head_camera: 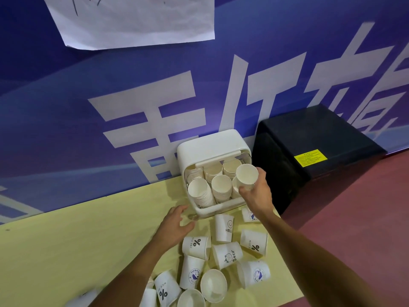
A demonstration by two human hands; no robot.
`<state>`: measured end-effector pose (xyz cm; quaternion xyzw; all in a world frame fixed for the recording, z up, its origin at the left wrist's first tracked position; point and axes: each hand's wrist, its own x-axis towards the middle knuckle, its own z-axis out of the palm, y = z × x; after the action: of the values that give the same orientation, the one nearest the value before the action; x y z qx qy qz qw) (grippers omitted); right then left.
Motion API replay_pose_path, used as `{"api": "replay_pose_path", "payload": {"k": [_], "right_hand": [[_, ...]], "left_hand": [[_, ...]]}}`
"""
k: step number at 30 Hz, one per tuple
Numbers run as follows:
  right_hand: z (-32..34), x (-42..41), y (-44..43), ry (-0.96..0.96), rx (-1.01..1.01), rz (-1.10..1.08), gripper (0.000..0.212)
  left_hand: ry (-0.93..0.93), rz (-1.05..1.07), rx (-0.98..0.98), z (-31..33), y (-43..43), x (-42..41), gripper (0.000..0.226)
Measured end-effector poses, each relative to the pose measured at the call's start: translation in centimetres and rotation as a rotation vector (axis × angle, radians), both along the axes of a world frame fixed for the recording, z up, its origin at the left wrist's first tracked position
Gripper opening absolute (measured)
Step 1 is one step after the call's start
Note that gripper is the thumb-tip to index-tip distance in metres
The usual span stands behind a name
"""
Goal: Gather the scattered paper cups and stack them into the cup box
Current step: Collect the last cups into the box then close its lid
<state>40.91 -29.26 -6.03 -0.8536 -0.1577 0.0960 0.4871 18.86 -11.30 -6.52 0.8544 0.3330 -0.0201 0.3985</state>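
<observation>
A white cup box (200,147) with its lid raised stands against the wall at the back of the yellow table (66,251). Several stacks of white paper cups (200,192) lean inside it. My right hand (257,192) grips a single paper cup (246,176) at the box's right front, mouth facing me, just over the rightmost stack. My left hand (174,227) hovers open over the table, just left of the box's front edge. Several printed cups (228,254) lie scattered on the table in front of the box.
A black cabinet (309,151) with a yellow label stands right of the box. Behind runs a blue banner wall (110,96) with a paper sheet (132,18) taped up. The table's right edge borders a red floor (354,229).
</observation>
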Motion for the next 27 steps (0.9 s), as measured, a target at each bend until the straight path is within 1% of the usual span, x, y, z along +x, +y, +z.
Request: {"api": "replay_pose_path", "payload": {"k": [6,8,11,14,17,19,21,24,27], "right_hand": [[-2.2,0.8,1.7,0.029,-0.070,-0.020,0.074],[-2.6,0.9,1.9,0.022,-0.105,-0.030,0.078],[-2.8,0.9,2.1,0.023,-0.105,-0.057,0.082],[-2.9,0.6,2.1,-0.002,-0.160,-0.046,0.085],[-2.3,-0.1,2.1,-0.032,-0.183,-0.034,0.080],[-1.4,-1.4,2.2,-0.074,-0.149,0.004,0.072],[-0.9,-3.1,2.3,-0.119,-0.135,0.088,0.064],[-0.8,-6.4,2.5,-0.162,-0.176,0.226,0.065],[-1.3,-10.0,2.7,-0.215,-0.225,0.330,0.063]], "left_hand": [[0.025,0.055,0.019,-0.7,0.9,-1.5,0.058],[0.027,0.070,0.022,-0.9,1.1,-2.1,0.057],[0.033,0.093,0.026,-1.3,1.4,-3.1,0.057],[0.034,0.100,0.032,-1.5,1.3,-3.7,0.058],[0.029,0.097,0.034,-1.4,1.1,-3.9,0.058],[0.023,0.095,0.034,-1.3,0.9,-4.1,0.058],[0.017,0.084,0.026,-1.0,0.7,-4.4,0.058],[0.025,0.055,0.020,-0.5,0.5,-5.3,0.058],[0.080,0.021,0.021,-0.3,0.6,-7.0,0.059]]}}
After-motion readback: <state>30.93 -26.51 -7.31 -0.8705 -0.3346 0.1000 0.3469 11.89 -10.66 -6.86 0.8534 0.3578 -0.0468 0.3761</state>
